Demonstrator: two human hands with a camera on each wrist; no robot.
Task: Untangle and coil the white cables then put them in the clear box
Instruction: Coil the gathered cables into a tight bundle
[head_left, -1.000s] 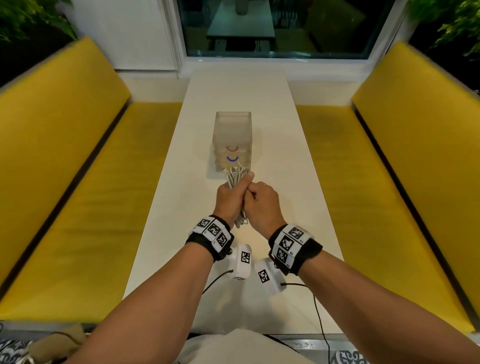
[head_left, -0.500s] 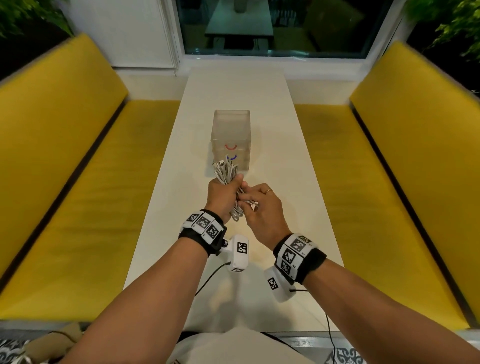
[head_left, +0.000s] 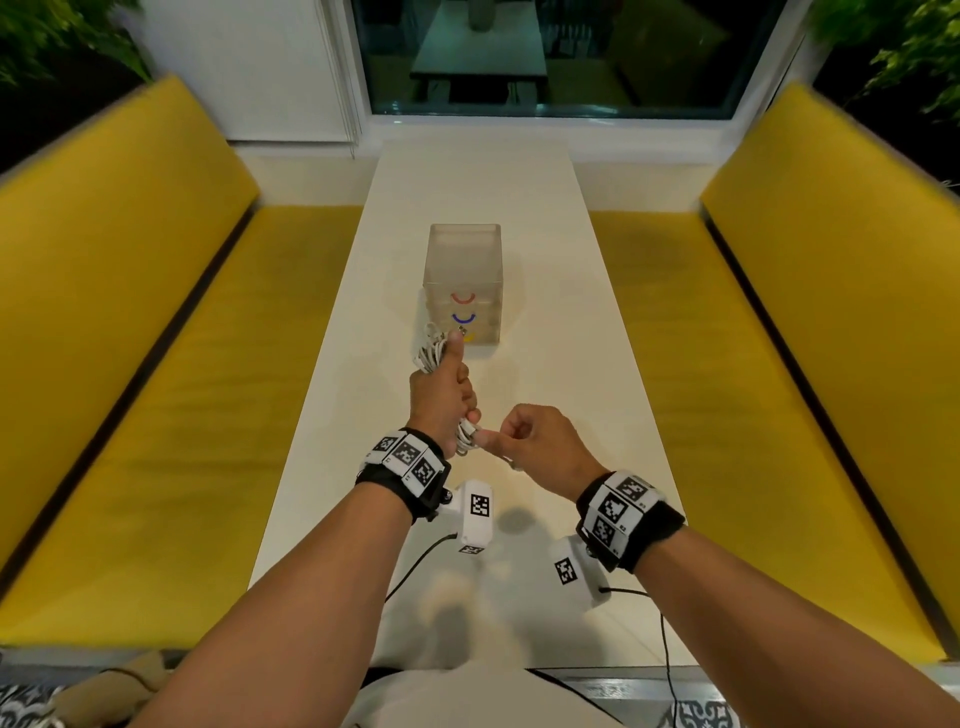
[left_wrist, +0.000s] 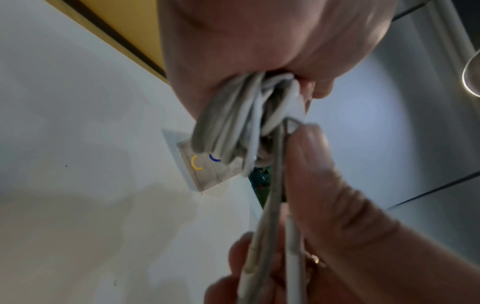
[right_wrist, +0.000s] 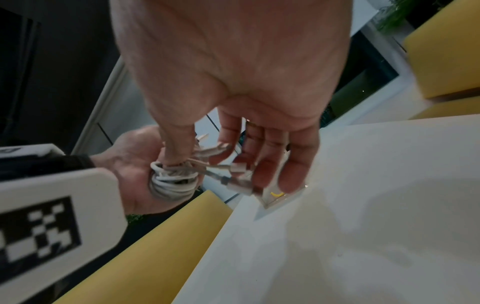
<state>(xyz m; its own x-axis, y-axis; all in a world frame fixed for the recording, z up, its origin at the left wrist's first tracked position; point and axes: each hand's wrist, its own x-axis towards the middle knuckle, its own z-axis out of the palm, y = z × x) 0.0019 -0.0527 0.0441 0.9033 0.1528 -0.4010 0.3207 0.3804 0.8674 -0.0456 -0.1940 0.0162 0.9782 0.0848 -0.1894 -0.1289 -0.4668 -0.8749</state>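
Note:
A bundle of coiled white cables (head_left: 430, 354) sticks out of my left hand (head_left: 441, 396), which grips it in a fist above the table, thumb pointing up. The loops (left_wrist: 233, 127) emerge from that fist in the left wrist view. My right hand (head_left: 535, 447) is at the bundle's lower end. Its thumb presses on the coil (right_wrist: 171, 183), and the loose plug ends (right_wrist: 236, 168) lie between thumb and curled fingers. The clear box (head_left: 462, 270), marked with red, blue and yellow arcs, stands open-topped just beyond the left hand; its inside is hard to see.
The long white table (head_left: 545, 364) runs away from me to a window. Yellow benches (head_left: 156, 364) flank it on both sides. Black wires trail from the wrist cameras over the near table edge (head_left: 665, 634).
The hands were clasped together on the bundle. Now the left hand has tipped the bundle up nearer the box, and the right hand has slid back to its lower end.

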